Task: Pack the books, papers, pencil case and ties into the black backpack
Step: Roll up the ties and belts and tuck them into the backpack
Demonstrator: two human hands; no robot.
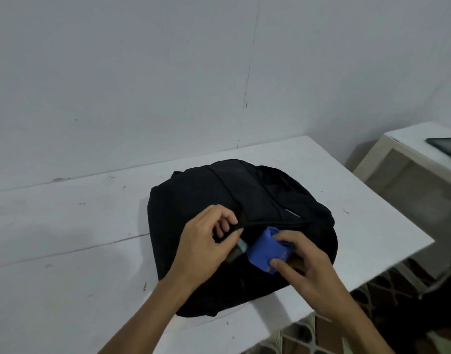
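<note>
The black backpack (214, 198) lies flat on the white table (66, 226), its zip opening facing me. My left hand (206, 244) grips the upper edge of the opening and lifts it. My right hand (303, 261) holds a rolled blue tie (266, 247) at the mouth of the opening, partly inside the bag. A pale edge of something inside the bag (241, 245) shows just left of the tie; I cannot tell what it is. The rest of the bag's contents are hidden.
A wall stands right behind the table. The table's right edge (372, 200) runs close to the backpack. A second pale table (408, 154) with a dark flat tablet (446, 146) stands at the right. Patterned floor shows below right.
</note>
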